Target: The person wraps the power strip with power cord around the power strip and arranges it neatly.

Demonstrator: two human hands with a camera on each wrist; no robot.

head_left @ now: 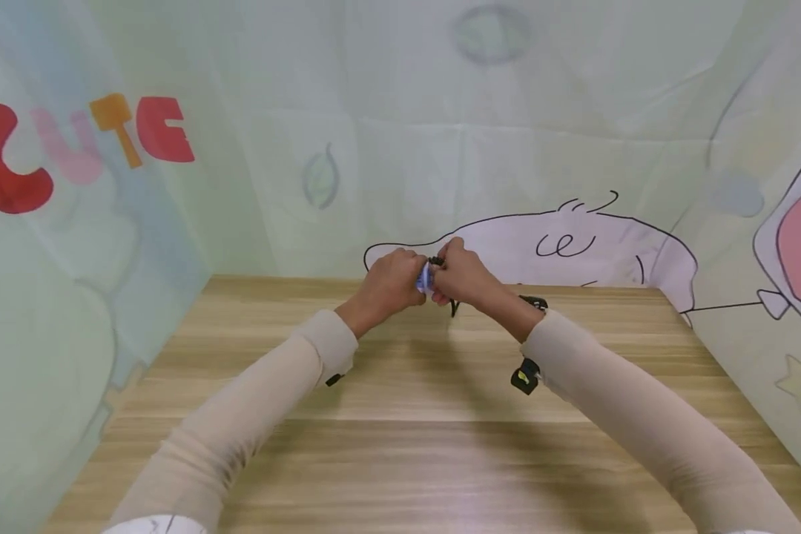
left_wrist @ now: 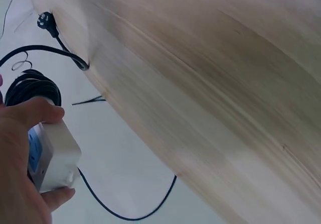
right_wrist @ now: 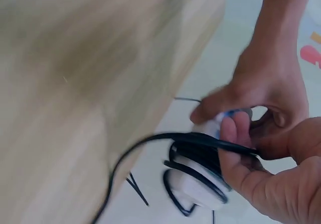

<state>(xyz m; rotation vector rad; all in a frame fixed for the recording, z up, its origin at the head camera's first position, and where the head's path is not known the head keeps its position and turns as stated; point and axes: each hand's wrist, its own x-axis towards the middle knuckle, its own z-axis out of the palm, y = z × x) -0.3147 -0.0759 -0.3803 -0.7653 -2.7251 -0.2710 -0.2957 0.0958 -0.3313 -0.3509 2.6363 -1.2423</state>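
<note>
In the head view both hands meet above the far edge of the table. My left hand [head_left: 394, 282] grips a white power strip [left_wrist: 61, 156] with blue socket faces, thumb on one side and fingers on the other. Black cord [left_wrist: 32, 88] is wound in several turns about the strip's far end. My right hand [right_wrist: 281, 184] pinches a length of the cord [right_wrist: 185, 137] between thumb and fingers, close beside the wound turns. A black plug [left_wrist: 47, 23] on the cord's end shows near the table edge in the left wrist view.
The wood-grain table [head_left: 400, 445] stretches below both forearms. Printed cloth walls [head_left: 400, 148] stand behind it and at both sides. A black wrist camera [head_left: 525, 377] hangs by the right cuff.
</note>
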